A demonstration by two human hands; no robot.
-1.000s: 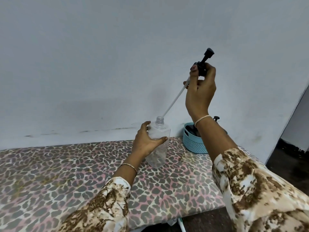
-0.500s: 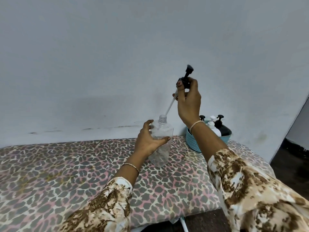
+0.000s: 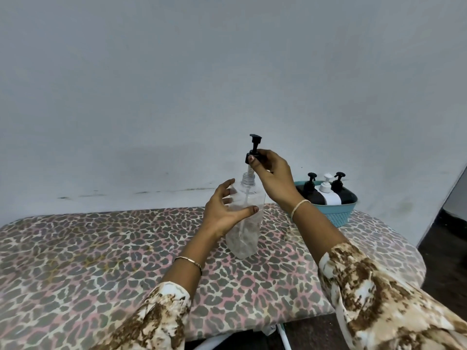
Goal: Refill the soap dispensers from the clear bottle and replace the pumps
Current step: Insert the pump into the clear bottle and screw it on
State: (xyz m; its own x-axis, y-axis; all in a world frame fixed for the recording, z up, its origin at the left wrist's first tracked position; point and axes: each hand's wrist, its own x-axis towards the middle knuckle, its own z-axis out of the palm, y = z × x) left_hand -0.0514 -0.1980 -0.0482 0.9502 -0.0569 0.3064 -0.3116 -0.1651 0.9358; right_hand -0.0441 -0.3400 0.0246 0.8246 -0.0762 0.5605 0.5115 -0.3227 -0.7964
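**Position.** The clear bottle (image 3: pixel 243 238) stands upright on the bench (image 3: pixel 75 248), near its middle. It is held at the shoulder by the left hand (image 3: pixel 225 210), with the thumb laid across the near face and the fingers curved round the far side. The black pump (image 3: pixel 254 147) is pinched at its collar by the fingertips of the right hand (image 3: pixel 273 175) and is held just above the threaded neck (image 3: pixel 247 178). The dip tube (image 3: pixel 244 208) is seen inside the bottle, but the collar is not yet seated. How much liquid is in the bottle cannot be told through the clear wall.

**Step in hand.** This is judged to be the refitting of the pump.
- The pump should be kept plumb over the neck, so that the tube is not bent against the wall.
- The collar should be lowered squarely onto the thread before any turn is applied.
- The bottle should be steadied firmly, since a tall, light bottle is likely to twist or tip under the turning.
- Cross-threading is to be guarded against. A collar set on aslant should be lifted and reseated, not forced.

**Other items.** Three dispensers (image 3: pixel 328 195) are noted in a teal basket (image 3: pixel 338 213) at the right end of the bench, apart from the work.
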